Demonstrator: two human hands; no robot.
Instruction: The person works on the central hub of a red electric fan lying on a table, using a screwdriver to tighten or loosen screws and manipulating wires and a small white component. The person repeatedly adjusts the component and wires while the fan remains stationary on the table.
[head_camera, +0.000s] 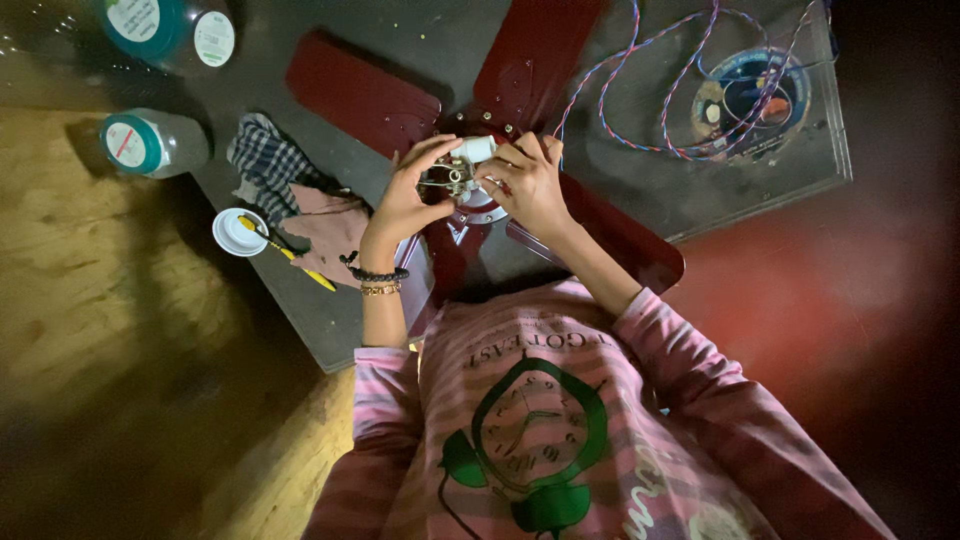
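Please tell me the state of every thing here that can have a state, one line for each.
Left hand: fingers closed on the fan hub.
Right hand: fingers pinching the white part.
Red fan: lying flat, hub opened.
Two jars: lids on.
White lid: off, lying flat.
Twisted wire: loose, uncoiled.

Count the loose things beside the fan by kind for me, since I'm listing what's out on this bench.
Teal-lidded jars: 2
White lid: 1
Yellow-handled tool: 1
Checked cloth: 1
Pink cloth: 1
Coil of twisted wire: 1
Total: 7
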